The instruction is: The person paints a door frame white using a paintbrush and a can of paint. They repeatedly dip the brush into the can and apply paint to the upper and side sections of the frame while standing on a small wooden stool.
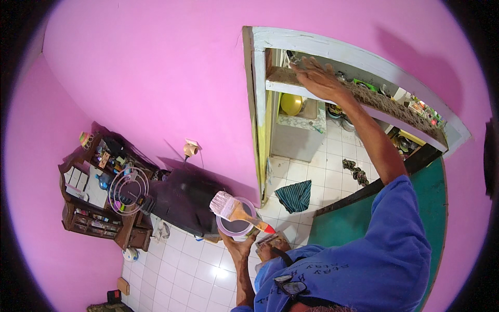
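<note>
My left hand (pixel 241 245) is wrapped round the lower side of a pale paint can (pixel 248 204) with dark grey showing inside. A paintbrush (pixel 240 212) lies across the can's rim. Its bristles are coated in pale pink paint, and its wooden handle ends in a red tip pointing right. High on the right, my right hand (pixel 322 83) reaches to the dusty ledge (pixel 384 99) of the opening above the doorway. Its fingers are spread and hold nothing that I can see. Whether the palm presses on the ledge is hard to tell.
A white frame (pixel 332 44) borders the opening in the pink wall (pixel 156 67). Below right stands a green door (pixel 343 218). A striped cloth (pixel 294 196) lies on the tiled floor. At left are a fan (pixel 129 191), a wooden cabinet (pixel 93 190) and a dark television (pixel 187 200).
</note>
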